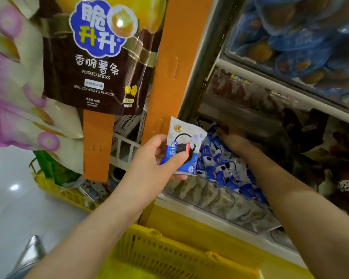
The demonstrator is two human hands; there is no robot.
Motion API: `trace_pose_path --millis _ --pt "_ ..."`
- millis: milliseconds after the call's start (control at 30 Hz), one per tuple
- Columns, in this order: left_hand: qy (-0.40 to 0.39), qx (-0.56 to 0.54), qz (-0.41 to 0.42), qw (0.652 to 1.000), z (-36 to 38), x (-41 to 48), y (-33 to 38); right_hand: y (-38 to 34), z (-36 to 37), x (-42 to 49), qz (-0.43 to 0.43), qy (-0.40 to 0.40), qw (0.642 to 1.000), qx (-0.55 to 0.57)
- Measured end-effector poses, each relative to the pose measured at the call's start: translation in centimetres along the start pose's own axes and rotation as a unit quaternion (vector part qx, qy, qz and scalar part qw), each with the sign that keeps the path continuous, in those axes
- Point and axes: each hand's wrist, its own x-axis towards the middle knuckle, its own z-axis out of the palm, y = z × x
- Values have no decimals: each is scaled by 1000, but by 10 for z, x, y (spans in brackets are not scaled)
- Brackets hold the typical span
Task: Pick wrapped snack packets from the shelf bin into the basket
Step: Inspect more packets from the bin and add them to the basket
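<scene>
Left hand (pixel 155 158) is up in the middle of the scene, thumb across the front and fingers curled behind one packet (pixel 184 137). It's blue and white with a dark round biscuit printed on it. The packet is in the air, tilted, just left of the bin (pixel 240 206), its top corner overlapping the orange strip (pixel 169 67). It's not in the basket yet.

Over on the right, the right hand (pixel 233 140) is deep in the bin, forearm stretched across the clear front wall. The hand lies on the pile (pixel 219 168) of matching blue-and-white packets at the far end. Its fingers run into the shadow under the shelf above, so I can't tell whether they have hold of anything or just rest there.

The basket (pixel 169 256), yellow with slotted sides, sits near at bottom centre, below both forearms and in front of the bin.

On the left, a brown potato sticks bag (pixel 93 57) hangs in front, beside the orange strip. Pink-and-white bags (pixel 18 97) hang at the far left. Low on the left a second basket (pixel 65 195), also yellow, stands on the pale floor (pixel 12 208) with a green pack in it. At upper right, blurred blue packs (pixel 302 39) fill a higher shelf behind a clear front.
</scene>
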Motion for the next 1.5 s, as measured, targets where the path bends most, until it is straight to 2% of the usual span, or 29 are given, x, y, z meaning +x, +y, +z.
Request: trace_pose_path --millis 167,333,433,567,667,767,933,1067,1133,1233,1300,1500 --pt "3 18 1 1000 -1 5 -2 4 5 22 52 -44 997 -43" --pt "0 26 7 1000 -2 4 -2 6 1 31 52 -68 995 -58" --pt "3 20 14 1000 -2 3 -2 6 -2 25 34 -7 999 -35" --pt "3 7 3 1000 2 2 -3 -1 -21 5 23 123 992 13" --pt "2 -6 -9 1000 9 -1 -5 -14 -41 -24 -20 174 978 110" --pt "-10 -14 -6 1000 16 -7 -6 -29 -55 -67 -16 142 964 224" --pt "-29 -9 -4 1000 24 -16 -9 -41 -56 -142 15 11 958 285" --pt "-38 -12 -36 999 28 -25 -15 -41 -54 -182 20 -23 946 323" --pt "-54 -54 -71 995 30 -31 -17 -39 -52 -194 29 -34 938 345" --pt "-84 -171 -124 974 30 -40 -18 -36 -48 -209 35 -58 935 349" --pt "-86 -199 -141 966 29 -43 -16 -36 -48 -216 31 -93 935 341" --pt "-168 -98 -189 962 24 -45 -6 -39 -66 -213 -42 -73 975 204"
